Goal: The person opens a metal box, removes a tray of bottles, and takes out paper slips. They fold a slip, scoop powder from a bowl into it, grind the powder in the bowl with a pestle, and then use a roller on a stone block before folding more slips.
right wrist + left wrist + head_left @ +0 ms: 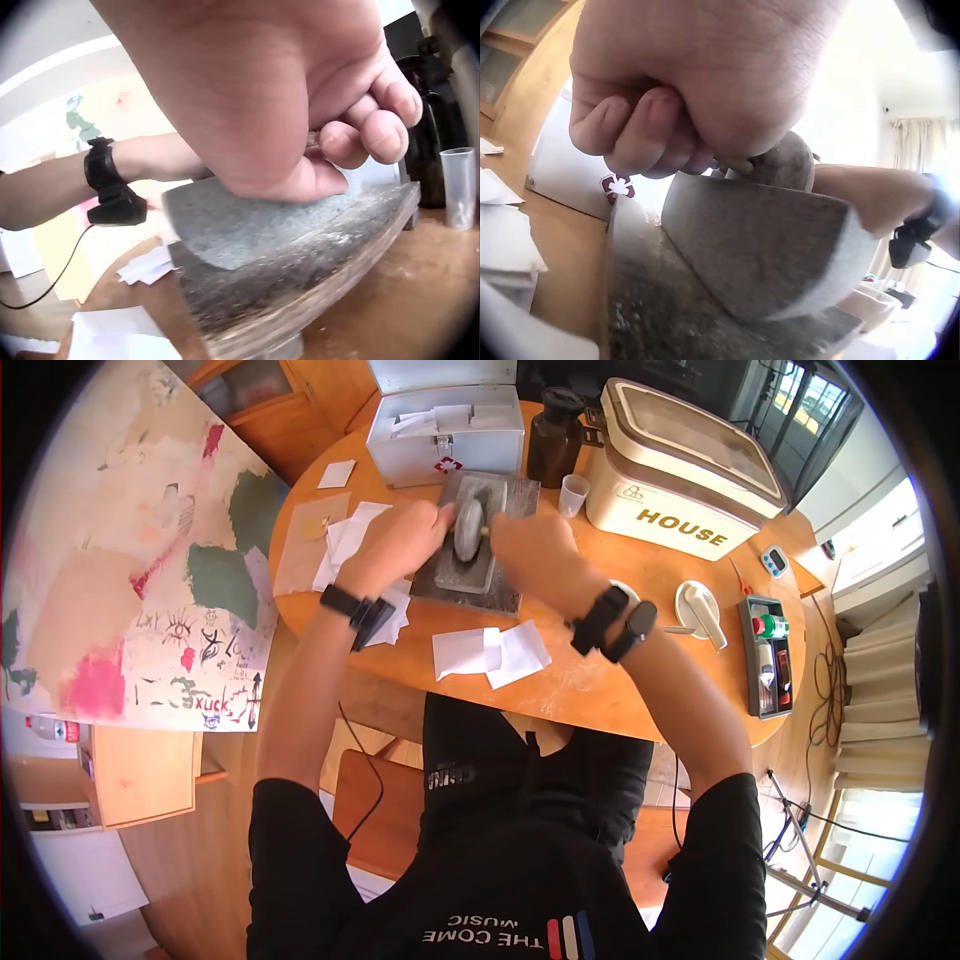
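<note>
A grey stone wheel [468, 530] stands upright in a boat-shaped stone trough [462, 578], which lies on a dark, worn board [433, 582]. From the wheel's left side, my left hand [395, 545] grips a thin handle, its fingers curled in the left wrist view; a light bit of the handle [733, 164] shows beside the wheel [791, 161]. At the opposite side my right hand [545, 555] holds the handle's other end. Curled fingers and thumb of the right hand [277, 97] hide most of that end, above the trough [232, 225].
White papers [465, 653] lie near the front edge and left of the board. Behind stand a white metal box [410, 455], a dark bottle [553, 445], a plastic cup [573, 496] and a cream HOUSE box [640, 510]. To the right are a white dish [685, 610] and grey tray [754, 660].
</note>
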Tool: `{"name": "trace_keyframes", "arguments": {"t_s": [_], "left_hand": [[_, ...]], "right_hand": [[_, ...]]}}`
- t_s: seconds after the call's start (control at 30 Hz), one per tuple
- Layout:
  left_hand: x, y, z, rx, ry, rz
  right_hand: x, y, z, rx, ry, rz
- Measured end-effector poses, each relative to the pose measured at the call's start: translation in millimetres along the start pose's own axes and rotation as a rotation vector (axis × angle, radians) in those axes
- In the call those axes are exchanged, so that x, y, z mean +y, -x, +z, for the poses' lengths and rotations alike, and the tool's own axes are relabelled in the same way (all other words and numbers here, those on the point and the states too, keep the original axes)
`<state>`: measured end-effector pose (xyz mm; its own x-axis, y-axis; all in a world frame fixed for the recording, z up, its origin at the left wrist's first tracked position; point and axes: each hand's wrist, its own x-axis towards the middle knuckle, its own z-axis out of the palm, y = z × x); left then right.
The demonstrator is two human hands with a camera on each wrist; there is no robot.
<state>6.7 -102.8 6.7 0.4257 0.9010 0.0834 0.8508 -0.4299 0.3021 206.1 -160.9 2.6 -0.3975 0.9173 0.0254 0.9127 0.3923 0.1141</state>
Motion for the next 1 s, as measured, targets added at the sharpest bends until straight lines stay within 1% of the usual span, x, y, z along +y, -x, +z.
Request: {"name": "trace_keyframes", "arguments": {"t_s": [0.03, 0.07, 0.1, 0.13, 0.2, 0.23, 0.3, 0.4, 0.53, 0.6, 0.63, 0.7, 0.73, 0.77, 0.8, 0.87, 0.9, 1.0], "left_hand": [[4.5, 10.8, -3.5, -0.002, 0.012, -0.022], [5.9, 16.9, -4.8, -0.007, 0.024, -0.046], [4.1, 19.2, -0.8, 0.067, -0.029, 0.006], [5.0, 18.4, 0.3, 0.061, -0.020, -0.007], [9.1, 7.8, 0.8, 0.055, -0.002, -0.030], [6.4, -2.4, 5.3, 0.085, -0.001, -0.023], [-2.4, -23.5, 19.0, 0.146, 0.004, -0.007], [0.0, -35.7, 18.5, 0.149, -0.015, -0.026], [-4.6, -14.7, 22.0, 0.132, -0.001, 0.038], [8.7, 4.1, 8.3, 0.034, -0.003, -0.084], [12.4, 10.2, 6.0, 0.043, -0.015, -0.082], [16.1, 16.3, 3.8, 0.070, -0.044, -0.084], [14.6, 11.9, 7.7, 0.076, -0.027, -0.078], [9.9, 2.6, 13.5, 0.084, -0.013, -0.076], [4.7, -6.7, 18.2, 0.093, 0.000, -0.075], [-1.6, -29.1, 23.5, 0.146, -0.002, -0.013], [-4.6, -34.5, 26.2, 0.172, -0.004, 0.017], [-0.2, -31.4, 20.4, 0.157, -0.014, 0.033]], "right_hand": [[-3.9, 8.3, -0.4, 0.067, -0.026, -0.017], [-4.9, 9.7, -3.0, 0.043, -0.028, -0.008], [-5.8, 11.6, -6.8, 0.015, -0.031, -0.001], [-6.7, 13.1, -9.2, -0.014, -0.033, 0.005], [2.2, 2.9, 6.2, 0.036, -0.019, 0.023], [8.4, -4.8, 11.0, 0.065, -0.009, 0.033], [17.3, -15.0, 9.6, 0.057, -0.011, 0.047], [21.1, -20.2, 14.4, 0.066, 0.005, 0.074], [5.9, -6.1, 4.3, 0.028, 0.009, 0.086], [-4.5, 4.5, -4.2, -0.009, -0.004, 0.066], [-6.8, 8.8, -4.7, -0.030, -0.013, 0.054], [-4.1, 10.8, 2.5, 0.051, 0.001, 0.034], [-3.1, 9.9, 7.4, 0.095, 0.006, 0.019], [0.1, 4.0, 14.2, 0.132, -0.009, 0.043], [6.8, -2.9, 19.2, 0.129, -0.017, 0.037], [20.5, -12.9, 19.3, 0.128, -0.031, 0.022], [23.0, -15.5, 16.6, 0.119, -0.087, 0.069], [21.5, -16.3, 15.7, 0.116, -0.110, 0.083]]}}
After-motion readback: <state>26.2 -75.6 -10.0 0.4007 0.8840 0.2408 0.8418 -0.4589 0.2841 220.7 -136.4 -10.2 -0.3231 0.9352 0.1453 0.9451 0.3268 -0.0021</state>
